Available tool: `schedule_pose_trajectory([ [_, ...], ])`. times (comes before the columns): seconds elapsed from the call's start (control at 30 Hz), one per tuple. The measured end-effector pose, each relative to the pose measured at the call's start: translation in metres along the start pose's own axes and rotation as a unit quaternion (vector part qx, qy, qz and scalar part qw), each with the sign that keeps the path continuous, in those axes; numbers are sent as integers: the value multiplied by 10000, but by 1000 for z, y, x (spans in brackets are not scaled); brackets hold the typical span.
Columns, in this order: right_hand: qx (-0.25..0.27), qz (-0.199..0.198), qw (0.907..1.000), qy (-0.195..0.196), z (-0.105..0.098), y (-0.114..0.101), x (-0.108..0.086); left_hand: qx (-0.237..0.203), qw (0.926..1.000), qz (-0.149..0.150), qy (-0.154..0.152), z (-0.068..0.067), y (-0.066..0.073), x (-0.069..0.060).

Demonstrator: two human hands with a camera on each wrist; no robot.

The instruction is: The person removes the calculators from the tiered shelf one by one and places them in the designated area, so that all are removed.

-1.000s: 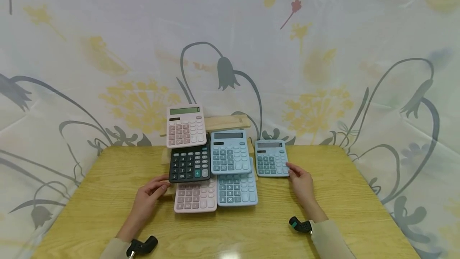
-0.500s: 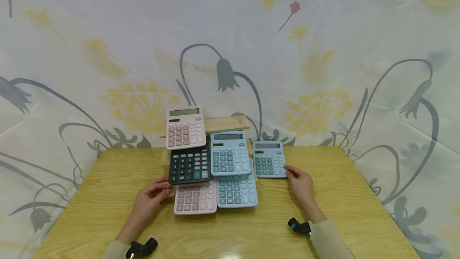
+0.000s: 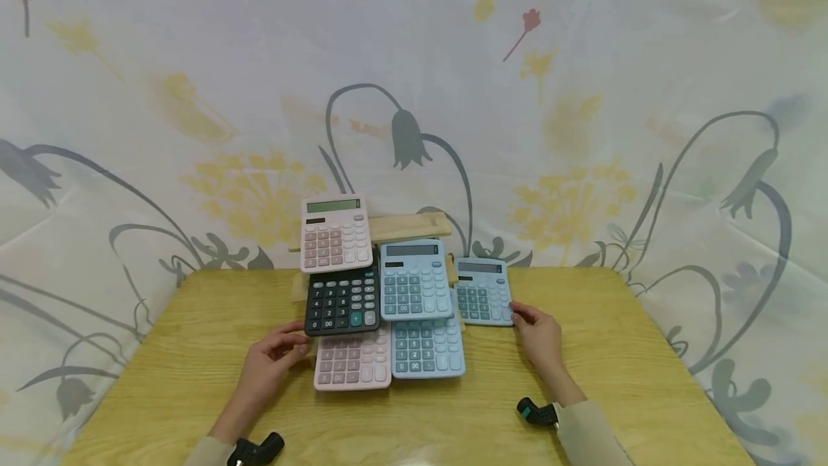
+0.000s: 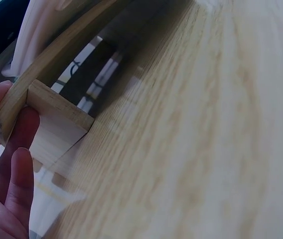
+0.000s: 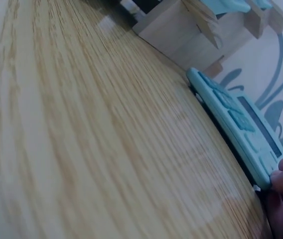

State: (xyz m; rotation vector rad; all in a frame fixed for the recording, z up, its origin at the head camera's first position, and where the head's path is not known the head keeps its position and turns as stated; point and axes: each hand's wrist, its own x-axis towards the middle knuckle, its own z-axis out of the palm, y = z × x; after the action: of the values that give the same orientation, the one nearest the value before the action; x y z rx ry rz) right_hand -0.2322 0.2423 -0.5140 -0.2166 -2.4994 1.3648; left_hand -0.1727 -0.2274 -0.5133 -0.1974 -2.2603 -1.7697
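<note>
My right hand [image 3: 542, 340] pinches the lower right corner of a light blue calculator [image 3: 481, 293], which lies right of a tiered wooden stand [image 3: 410, 225]. In the right wrist view, this calculator [image 5: 236, 124] is low over the table, its near edge beside the stand's side [image 5: 169, 32]. With thumb above and fingers below, my left hand [image 4: 12, 184] grips the end of the stand's lowest wooden slat [image 4: 47, 67]. On the stand rest a pink calculator [image 3: 336, 236] at the top left, a black calculator [image 3: 343, 304] and a blue calculator [image 3: 414, 279] in the middle, and another pink one and blue one lowest.
The yellow wood-grain table [image 3: 427, 423] extends in front of and beside the stand. A flower-patterned cloth [image 3: 582, 56] hangs behind the table's back edge. Each wrist carries a black camera mount [image 3: 537, 412].
My right hand has slid the blue calculator a little left, closer to the stand. My left hand stays at the stand's lower left, its fingers slightly shifted. The head view has tilted slightly.
</note>
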Motion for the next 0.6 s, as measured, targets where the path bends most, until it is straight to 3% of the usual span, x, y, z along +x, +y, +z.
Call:
schedule_pose_trajectory([
  [0.6,187,-63,9998,87,1,2,1,-137,9998,166,9,-1,-2,1],
])
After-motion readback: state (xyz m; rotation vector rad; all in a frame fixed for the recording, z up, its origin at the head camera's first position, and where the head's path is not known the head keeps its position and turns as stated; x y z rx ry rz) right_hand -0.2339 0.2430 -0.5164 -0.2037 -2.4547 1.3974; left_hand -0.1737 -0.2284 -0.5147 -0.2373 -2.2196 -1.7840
